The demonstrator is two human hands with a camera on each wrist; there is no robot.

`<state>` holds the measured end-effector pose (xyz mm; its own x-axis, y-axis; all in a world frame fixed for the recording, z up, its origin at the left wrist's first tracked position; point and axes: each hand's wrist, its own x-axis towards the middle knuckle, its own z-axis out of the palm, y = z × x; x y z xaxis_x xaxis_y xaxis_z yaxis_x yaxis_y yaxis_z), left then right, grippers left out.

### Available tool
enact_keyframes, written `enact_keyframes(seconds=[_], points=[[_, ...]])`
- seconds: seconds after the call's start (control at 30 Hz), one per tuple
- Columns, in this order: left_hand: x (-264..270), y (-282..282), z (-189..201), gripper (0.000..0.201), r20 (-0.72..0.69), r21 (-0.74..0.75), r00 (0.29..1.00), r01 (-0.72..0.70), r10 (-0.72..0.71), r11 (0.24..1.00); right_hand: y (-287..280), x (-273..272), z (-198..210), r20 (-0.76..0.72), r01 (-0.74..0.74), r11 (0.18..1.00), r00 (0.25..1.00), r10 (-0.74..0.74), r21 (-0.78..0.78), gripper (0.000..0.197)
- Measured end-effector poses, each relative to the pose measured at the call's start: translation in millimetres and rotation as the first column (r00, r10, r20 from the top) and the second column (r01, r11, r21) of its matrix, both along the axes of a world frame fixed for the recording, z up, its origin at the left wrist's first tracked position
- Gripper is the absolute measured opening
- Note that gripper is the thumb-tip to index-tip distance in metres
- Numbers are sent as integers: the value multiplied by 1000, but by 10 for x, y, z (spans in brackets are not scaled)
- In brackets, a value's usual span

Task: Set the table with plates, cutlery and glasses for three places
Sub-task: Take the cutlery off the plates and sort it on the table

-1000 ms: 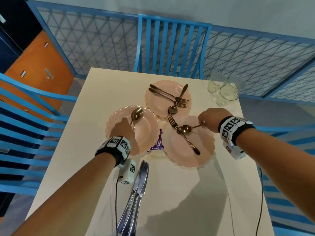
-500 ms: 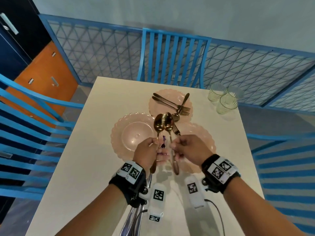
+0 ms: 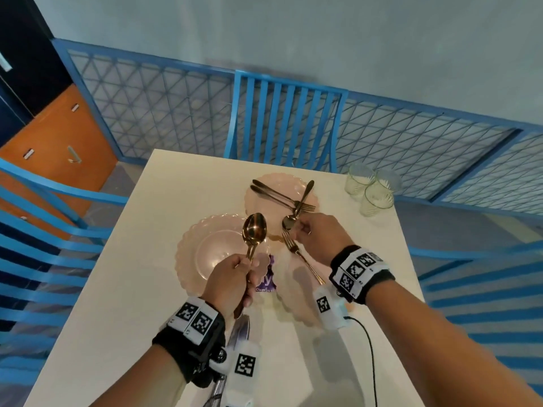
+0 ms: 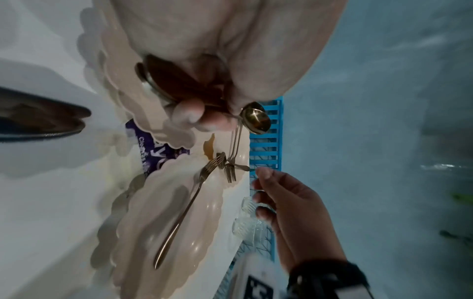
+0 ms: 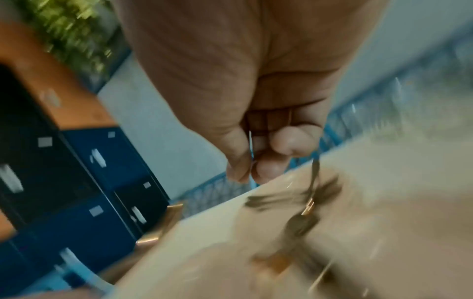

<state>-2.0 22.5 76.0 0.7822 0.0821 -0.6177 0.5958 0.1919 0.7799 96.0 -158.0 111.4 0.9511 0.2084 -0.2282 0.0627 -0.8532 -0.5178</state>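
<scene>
Since half a second ago both gold spoons (image 3: 254, 230) have been gathered into the left hand (image 3: 232, 282), and the right hand (image 3: 318, 236) has been moved away to the far plate (image 3: 282, 195). The spoons are held upright in curled left fingers, over the plate (image 3: 205, 254) beneath that hand. The right fingers are curled at a third spoon (image 3: 289, 221); contact cannot be told, and a fork (image 3: 302, 258) lies just below them.
</scene>
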Motion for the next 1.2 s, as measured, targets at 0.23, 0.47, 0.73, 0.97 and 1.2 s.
enact_keyframes(seconds=[0.23,0.47,0.73,0.97,1.2], points=[[371,-107,-100,22,1,-20,999,-36,36,999,-304,1377,-354,71,-284,789,922,380,-544,33],[707,-281,-325,26,41,-86,989,-139,143,987,-233,2049,-785,-133,-436,468,825,550,-769,42],[715,-264,-329,29,57,-96,981,-179,185,979,-261,2252,-684,-189,-496,495,817,545,-713,14],[558,-127,-82,23,70,-71,976,-200,205,977,-645,1550,-36,-32,-346,770,920,391,-537,16],[84,-141,237,14,80,13,992,-99,97,995,-262,-548,190,-264,7,961,962,69,276,12]])
